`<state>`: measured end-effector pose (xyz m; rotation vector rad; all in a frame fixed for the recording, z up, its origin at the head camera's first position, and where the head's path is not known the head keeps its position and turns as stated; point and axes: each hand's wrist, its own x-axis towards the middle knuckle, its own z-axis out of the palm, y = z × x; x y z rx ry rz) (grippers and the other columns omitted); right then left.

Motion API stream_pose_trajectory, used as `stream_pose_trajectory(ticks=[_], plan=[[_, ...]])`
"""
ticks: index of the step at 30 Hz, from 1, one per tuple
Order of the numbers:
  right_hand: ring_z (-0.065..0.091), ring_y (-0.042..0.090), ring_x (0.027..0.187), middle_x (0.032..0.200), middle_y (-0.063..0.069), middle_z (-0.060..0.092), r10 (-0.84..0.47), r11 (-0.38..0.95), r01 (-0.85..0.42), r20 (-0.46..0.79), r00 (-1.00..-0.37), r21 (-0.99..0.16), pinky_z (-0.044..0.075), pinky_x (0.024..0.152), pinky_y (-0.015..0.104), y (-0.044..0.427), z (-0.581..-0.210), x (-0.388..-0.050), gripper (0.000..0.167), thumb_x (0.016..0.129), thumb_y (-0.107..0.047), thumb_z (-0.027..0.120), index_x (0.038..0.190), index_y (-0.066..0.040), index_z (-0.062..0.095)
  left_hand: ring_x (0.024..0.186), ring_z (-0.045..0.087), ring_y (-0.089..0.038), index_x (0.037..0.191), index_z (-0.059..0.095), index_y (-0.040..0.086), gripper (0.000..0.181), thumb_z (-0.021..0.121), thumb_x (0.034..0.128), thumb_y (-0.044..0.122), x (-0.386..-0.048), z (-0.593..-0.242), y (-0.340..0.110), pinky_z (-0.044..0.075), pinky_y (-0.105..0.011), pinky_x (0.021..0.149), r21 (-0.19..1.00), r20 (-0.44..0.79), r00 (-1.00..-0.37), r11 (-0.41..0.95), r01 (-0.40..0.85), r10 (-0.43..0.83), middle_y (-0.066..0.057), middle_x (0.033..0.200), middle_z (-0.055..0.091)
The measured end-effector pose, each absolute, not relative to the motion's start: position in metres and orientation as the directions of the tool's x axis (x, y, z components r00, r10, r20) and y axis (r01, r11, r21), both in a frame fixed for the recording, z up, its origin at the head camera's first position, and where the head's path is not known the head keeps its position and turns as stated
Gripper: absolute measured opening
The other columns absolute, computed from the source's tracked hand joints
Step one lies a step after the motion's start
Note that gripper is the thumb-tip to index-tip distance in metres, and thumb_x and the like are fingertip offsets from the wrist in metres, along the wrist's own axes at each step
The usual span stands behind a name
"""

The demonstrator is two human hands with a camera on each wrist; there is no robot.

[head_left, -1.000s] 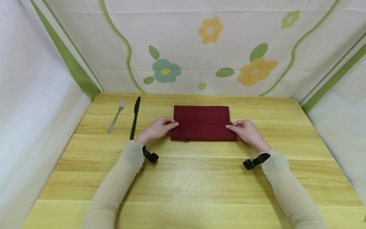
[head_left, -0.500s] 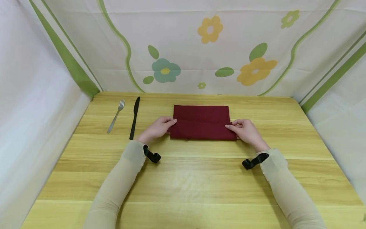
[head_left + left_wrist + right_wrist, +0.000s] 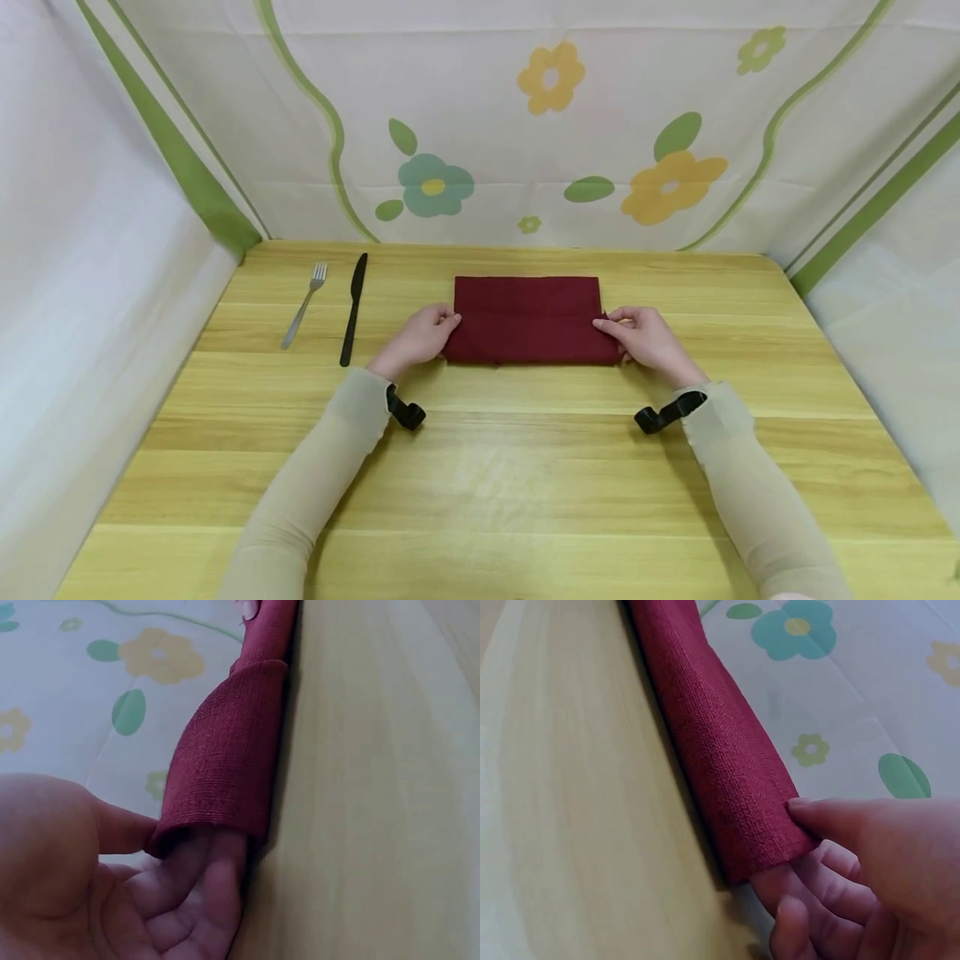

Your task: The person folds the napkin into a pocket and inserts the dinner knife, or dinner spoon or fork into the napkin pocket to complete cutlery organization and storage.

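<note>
A dark red cloth napkin [image 3: 525,321], folded into a wide rectangle, lies on the wooden table. My left hand [image 3: 418,337] pinches its left edge, thumb on top. In the left wrist view, the left fingers [image 3: 221,892] reach inside the open end of the fold [image 3: 221,765]. At the opposite end my right hand [image 3: 648,340] pinches the right edge. The right wrist view has the right thumb [image 3: 832,817] on the upper layer of the cloth [image 3: 720,765], with fingertips tucked beneath it and hidden.
Left of the napkin lie a black knife [image 3: 354,310] and a silver fork [image 3: 305,304], roughly side by side. A white curtain with printed flowers [image 3: 495,125] hangs along the table's [image 3: 480,500] far edge.
The napkin's near folded edge has shifted slightly away from me. Both hands keep their pinch, with the left hand a little further back along the edge. Fork and knife stay put.
</note>
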<state>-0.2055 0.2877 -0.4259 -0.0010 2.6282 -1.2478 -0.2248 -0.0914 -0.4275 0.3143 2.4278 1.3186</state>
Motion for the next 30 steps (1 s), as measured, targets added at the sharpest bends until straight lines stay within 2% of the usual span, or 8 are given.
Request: stream_pose_trajectory(ticks=[4, 9, 12, 21, 23, 26, 30], plan=[[0.052, 0.011, 0.055, 0.066, 0.003, 0.063, -0.083, 0.656, 0.07, -0.164, -0.983, -0.751, 0.043, 0.051, 0.026, 0.287, -0.423, -0.208, 0.043, 0.099, -0.038, 0.069, 0.112, 0.003, 0.067, 0.055, 0.045, -0.016, 0.107, 0.062, 0.003, 0.029, 0.045, 0.1111, 0.025, -0.224, -0.428, -0.092, 0.04, -0.03, 0.055, 0.818, -0.173, -0.919, 0.572, 0.067, 0.355, -0.002, 0.067, 0.047], [0.058, 0.013, 0.075, 0.089, 0.008, 0.074, -0.033, 0.672, 0.046, -0.092, -0.995, -0.739, 0.043, 0.063, 0.023, 0.285, -0.421, -0.21, 0.043, 0.096, -0.041, 0.072, 0.109, 0.0, 0.072, 0.064, 0.05, -0.017, 0.121, 0.066, 0.002, 0.031, 0.052, 0.1087, 0.027, -0.228, -0.429, -0.092, 0.042, -0.031, 0.06, 0.821, -0.108, -0.947, 0.564, 0.086, 0.301, -0.005, 0.082, 0.06], [0.06, 0.016, 0.081, 0.096, 0.01, 0.075, -0.026, 0.682, 0.047, -0.088, -0.996, -0.73, 0.044, 0.067, 0.023, 0.285, -0.422, -0.211, 0.043, 0.096, -0.042, 0.072, 0.109, -0.001, 0.073, 0.066, 0.052, -0.02, 0.12, 0.068, 0.005, 0.029, 0.057, 0.1065, 0.028, -0.23, -0.429, -0.092, 0.043, -0.032, 0.062, 0.804, -0.086, -0.961, 0.588, 0.09, 0.265, -0.007, 0.088, 0.065], [0.057, 0.016, 0.064, 0.086, 0.009, 0.071, -0.016, 0.684, 0.07, -0.111, -0.994, -0.726, 0.047, 0.056, 0.027, 0.286, -0.428, -0.217, 0.04, 0.092, -0.04, 0.077, 0.108, -0.003, 0.071, 0.073, 0.057, -0.022, 0.113, 0.07, 0.006, 0.026, 0.063, 0.1035, 0.029, -0.231, -0.428, -0.094, 0.047, -0.036, 0.069, 0.726, -0.063, -0.967, 0.676, 0.126, 0.248, -0.006, 0.089, 0.066], [0.058, 0.018, 0.065, 0.083, 0.01, 0.069, -0.015, 0.694, 0.064, -0.103, -0.995, -0.717, 0.046, 0.057, 0.027, 0.285, -0.429, -0.219, 0.038, 0.091, -0.039, 0.079, 0.106, -0.004, 0.071, 0.08, 0.06, -0.023, 0.116, 0.069, 0.006, 0.029, 0.063, 0.1034, 0.032, -0.229, -0.428, -0.094, 0.048, -0.038, 0.073, 0.731, -0.046, -0.969, 0.669, 0.133, 0.242, -0.007, 0.094, 0.068], [0.059, 0.021, 0.069, 0.084, 0.01, 0.069, -0.017, 0.704, 0.05, -0.087, -0.996, -0.708, 0.046, 0.059, 0.027, 0.285, -0.429, -0.218, 0.037, 0.091, -0.037, 0.08, 0.106, -0.005, 0.07, 0.095, 0.061, -0.025, 0.125, 0.066, 0.005, 0.036, 0.063, 0.103, 0.034, -0.222, -0.425, -0.095, 0.05, -0.041, 0.082, 0.746, 0.017, -0.968, 0.642, 0.179, 0.25, -0.009, 0.111, 0.066], [0.065, 0.025, 0.082, 0.096, 0.013, 0.071, -0.024, 0.699, 0.013, -0.042, -0.999, -0.715, 0.05, 0.066, 0.029, 0.286, -0.424, -0.213, 0.042, 0.093, -0.039, 0.077, 0.115, -0.004, 0.07, 0.121, 0.053, -0.032, 0.14, 0.059, 0.007, 0.045, 0.063, 0.1032, 0.032, -0.203, -0.413, -0.096, 0.044, -0.049, 0.101, 0.717, 0.096, -0.938, 0.631, 0.298, 0.334, -0.014, 0.136, 0.056]])
